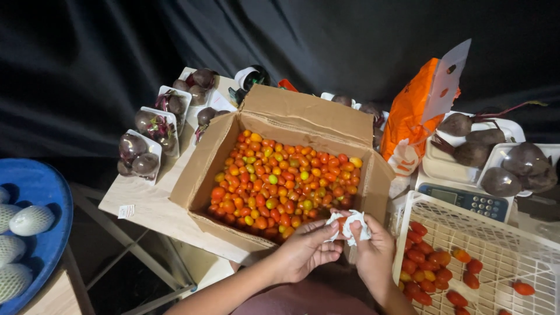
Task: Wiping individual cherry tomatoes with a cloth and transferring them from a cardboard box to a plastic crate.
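Both hands, left (304,252) and right (373,249), grip closed on a crumpled white cloth (349,224); beside it a cardboard box (303,111) of glossy round tomatoes (280,186); white lattice crate (496,233) at right.

A: Blue tub (35,192) at left edge is running out of frame; white basket (466,233) at lower right likewise.

B: Crumpled white cloth (350,226) is hiding what the fingers are pinching.

Your hands pinch a crumpled white paper tissue (349,226). You see a matt brown cardboard box (204,175) of glossy, smooth cherry tomatoes (283,184), a white plastic lattice basket (496,239), and shiny film-wrapped beetroot trays (140,153).
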